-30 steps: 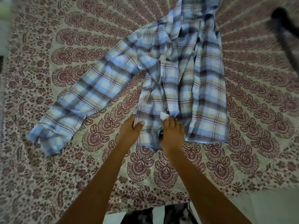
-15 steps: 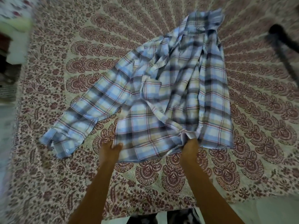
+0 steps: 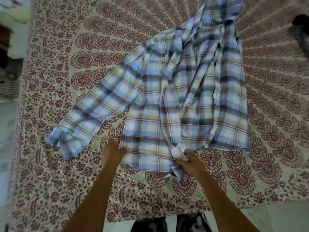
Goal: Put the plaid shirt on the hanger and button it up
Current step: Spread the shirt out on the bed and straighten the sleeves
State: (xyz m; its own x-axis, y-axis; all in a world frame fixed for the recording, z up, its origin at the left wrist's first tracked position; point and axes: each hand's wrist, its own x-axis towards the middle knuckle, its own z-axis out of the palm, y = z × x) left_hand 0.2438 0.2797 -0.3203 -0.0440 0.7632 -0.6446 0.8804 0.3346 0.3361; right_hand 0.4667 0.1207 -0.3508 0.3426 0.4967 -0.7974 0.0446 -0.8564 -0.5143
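A blue, cream and red plaid shirt [image 3: 187,91] lies spread and rumpled on the patterned bed cover [image 3: 83,47], collar at the far end. One long sleeve [image 3: 100,111] stretches toward the lower left, its cuff buttoned. My left hand [image 3: 113,153] pinches the left corner of the near hem. My right hand [image 3: 189,163] grips bunched fabric at the middle of the hem, beside a small white label. Between the hands the front panel is stretched flat. A dark blurred object [image 3: 301,34] at the right edge may be the hanger; I cannot tell.
The bed cover's near edge runs along the bottom, with pale floor [image 3: 275,220] beyond it. At the far left stand a pale cushion [image 3: 15,12] and dark furniture [image 3: 6,52] beside the bed.
Both hands have drawn the near hem apart and toward me, spreading the left front panel flat. The whole shirt has slid closer along the cover.
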